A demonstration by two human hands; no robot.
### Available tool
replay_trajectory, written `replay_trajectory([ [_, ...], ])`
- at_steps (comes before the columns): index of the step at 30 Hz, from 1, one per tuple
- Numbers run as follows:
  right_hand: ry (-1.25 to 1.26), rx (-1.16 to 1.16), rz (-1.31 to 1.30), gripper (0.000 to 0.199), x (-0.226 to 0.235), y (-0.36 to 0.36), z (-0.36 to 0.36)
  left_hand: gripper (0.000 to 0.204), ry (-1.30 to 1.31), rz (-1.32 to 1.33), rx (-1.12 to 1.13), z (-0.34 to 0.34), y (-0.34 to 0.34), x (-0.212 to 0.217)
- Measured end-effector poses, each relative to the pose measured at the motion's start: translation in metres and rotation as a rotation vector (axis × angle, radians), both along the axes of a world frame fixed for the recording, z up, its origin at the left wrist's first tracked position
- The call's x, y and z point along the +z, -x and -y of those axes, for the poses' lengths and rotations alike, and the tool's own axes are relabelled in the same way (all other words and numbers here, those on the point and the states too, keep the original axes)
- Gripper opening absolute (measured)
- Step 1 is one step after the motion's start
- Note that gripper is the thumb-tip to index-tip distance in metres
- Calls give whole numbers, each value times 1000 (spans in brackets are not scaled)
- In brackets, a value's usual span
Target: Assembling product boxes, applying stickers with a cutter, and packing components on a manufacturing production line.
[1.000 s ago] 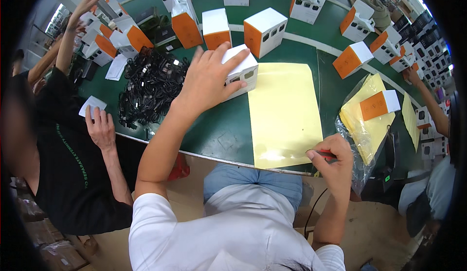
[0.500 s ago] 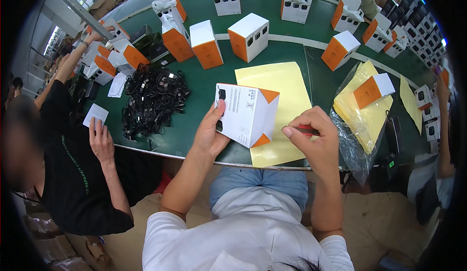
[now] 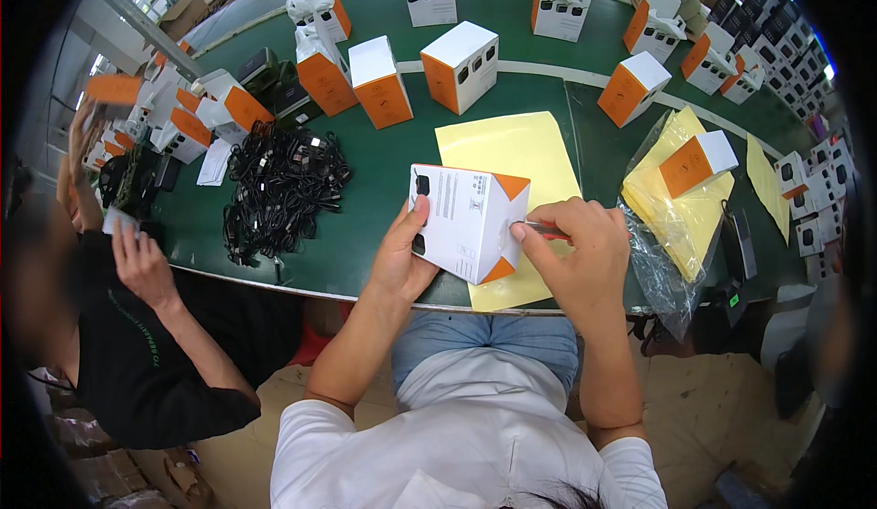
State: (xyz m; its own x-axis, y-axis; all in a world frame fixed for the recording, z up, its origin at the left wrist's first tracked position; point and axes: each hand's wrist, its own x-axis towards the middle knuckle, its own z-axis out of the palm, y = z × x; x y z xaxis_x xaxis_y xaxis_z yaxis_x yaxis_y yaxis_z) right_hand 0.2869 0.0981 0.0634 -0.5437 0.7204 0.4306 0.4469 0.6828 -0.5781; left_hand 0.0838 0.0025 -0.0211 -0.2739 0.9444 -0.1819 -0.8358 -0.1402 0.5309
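Observation:
My left hand (image 3: 402, 251) grips a white and orange cardboard box (image 3: 454, 212) by its side, thumb on the printed face. The box is tilted, its white end with orange corner flaps turned toward my right hand (image 3: 585, 249). That hand pinches a slim grey tool (image 3: 546, 229), whose tip meets the box's white end; its exact kind is mostly hidden by my fingers. Under the box a yellow sheet (image 3: 544, 157) lies on the green table (image 3: 384, 171).
A heap of black cables (image 3: 285, 189) lies to the left. Several boxes (image 3: 461, 66) stand along the far side. Right, a box (image 3: 699, 164) rests on yellow sheets (image 3: 681, 235) in a clear bag. A co-worker in black (image 3: 164, 354) sits left.
My right hand has moved left, bringing the tool from beside the box to its white end. The box has shifted slightly. The co-worker at left has raised an orange item and drawn a white card leftward.

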Motion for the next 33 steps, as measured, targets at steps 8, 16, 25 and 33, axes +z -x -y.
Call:
replay_trajectory([
  [8, -277, -46, 109, 40, 4, 3, 7, 49, 31, -18, -9, 2, -5, -1],
  [16, -187, 8, 77, 64, 3, 3, -7, 54, 22, 149, -159, 8, -13, -7],
  [25, 813, -99, -731, 13, -53, -32, -38, 57, 77, -266, 51, -52, -7, 45],
  [33, 864, -2, -763, 21, -55, -65, -20, 74, 259, -1372, 273, -274, -13, 57],
])
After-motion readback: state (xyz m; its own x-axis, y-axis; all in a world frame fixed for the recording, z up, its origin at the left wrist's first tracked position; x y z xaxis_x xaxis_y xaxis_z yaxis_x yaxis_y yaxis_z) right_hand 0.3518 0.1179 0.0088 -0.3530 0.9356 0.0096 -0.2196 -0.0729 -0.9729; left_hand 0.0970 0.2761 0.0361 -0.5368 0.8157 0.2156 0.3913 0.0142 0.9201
